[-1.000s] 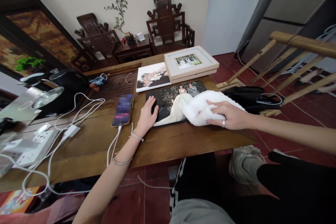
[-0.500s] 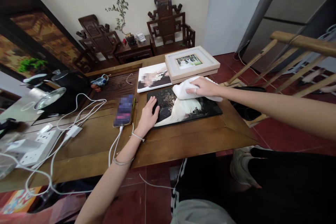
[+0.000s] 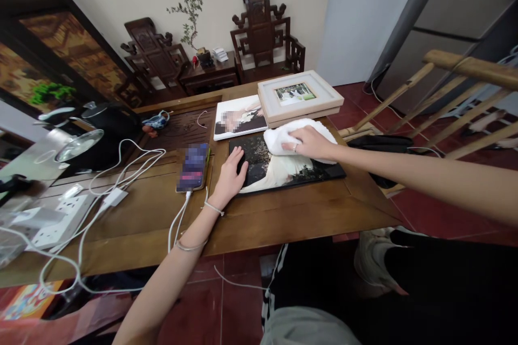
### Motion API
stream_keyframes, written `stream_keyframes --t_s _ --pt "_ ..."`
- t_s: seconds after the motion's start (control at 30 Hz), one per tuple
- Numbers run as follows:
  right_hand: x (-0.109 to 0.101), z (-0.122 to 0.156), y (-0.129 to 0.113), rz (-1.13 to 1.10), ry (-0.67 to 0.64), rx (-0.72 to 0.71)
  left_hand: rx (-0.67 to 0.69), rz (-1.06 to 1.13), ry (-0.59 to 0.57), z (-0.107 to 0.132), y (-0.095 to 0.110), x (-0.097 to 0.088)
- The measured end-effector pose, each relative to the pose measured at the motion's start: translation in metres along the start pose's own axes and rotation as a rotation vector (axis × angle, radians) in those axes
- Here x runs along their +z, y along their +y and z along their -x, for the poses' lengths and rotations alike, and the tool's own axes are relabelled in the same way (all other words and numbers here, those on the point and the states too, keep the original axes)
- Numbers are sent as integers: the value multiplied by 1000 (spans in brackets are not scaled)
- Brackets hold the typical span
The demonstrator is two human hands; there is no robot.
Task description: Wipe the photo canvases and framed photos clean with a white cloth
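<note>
A dark photo panel (image 3: 254, 170) with a white gown in its picture lies flat on the wooden table (image 3: 279, 221). My left hand (image 3: 231, 175) rests flat with fingers extended on the panel's left edge. A white cloth (image 3: 277, 141) is bunched under my right hand (image 3: 309, 143), whose fingers press and grip it against the panel's upper part. The cloth covers the top right of the picture. Behind the panel lie a white-edged photo print (image 3: 238, 118) and, to its right, a pale framed photo (image 3: 324, 91) in a thick box-like frame.
A phone (image 3: 192, 167) on a charging cable lies left of the panel. Farther left are a white power strip (image 3: 65, 221), tangled white cables and a black kettle (image 3: 111, 124). A bamboo chair (image 3: 461, 67) stands at the right, dark carved chairs (image 3: 259, 27) by the wall.
My right hand and the cloth have shifted slightly on the panel, the cloth now spreading higher and rounder behind the fingers. My left hand stays on the panel's edge.
</note>
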State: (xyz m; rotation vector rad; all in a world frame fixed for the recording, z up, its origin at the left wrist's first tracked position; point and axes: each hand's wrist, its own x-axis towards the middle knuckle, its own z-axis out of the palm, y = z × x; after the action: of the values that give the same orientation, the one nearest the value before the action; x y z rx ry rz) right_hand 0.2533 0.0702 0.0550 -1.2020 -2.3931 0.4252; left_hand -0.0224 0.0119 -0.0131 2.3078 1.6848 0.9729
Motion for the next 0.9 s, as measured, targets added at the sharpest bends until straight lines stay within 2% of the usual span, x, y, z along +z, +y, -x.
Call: stream_keyframes --t_s 0.23,0.33,0.4,0.57,0.9 --pt "7 70 -43 -17 -66 -73 7 1 17 0 -2 2" --pt "7 85 -57 -34 -86 -64 6 -3 21 1 -2 3" --pt "6 85 -60 -44 -99 -57 2 0 22 1 -1 3" --pt "4 55 -49 -36 -77 -20 -10 26 34 1 -3 3" --pt "7 -53 -16 7 -11 36 -56 78 6 3 -11 10"
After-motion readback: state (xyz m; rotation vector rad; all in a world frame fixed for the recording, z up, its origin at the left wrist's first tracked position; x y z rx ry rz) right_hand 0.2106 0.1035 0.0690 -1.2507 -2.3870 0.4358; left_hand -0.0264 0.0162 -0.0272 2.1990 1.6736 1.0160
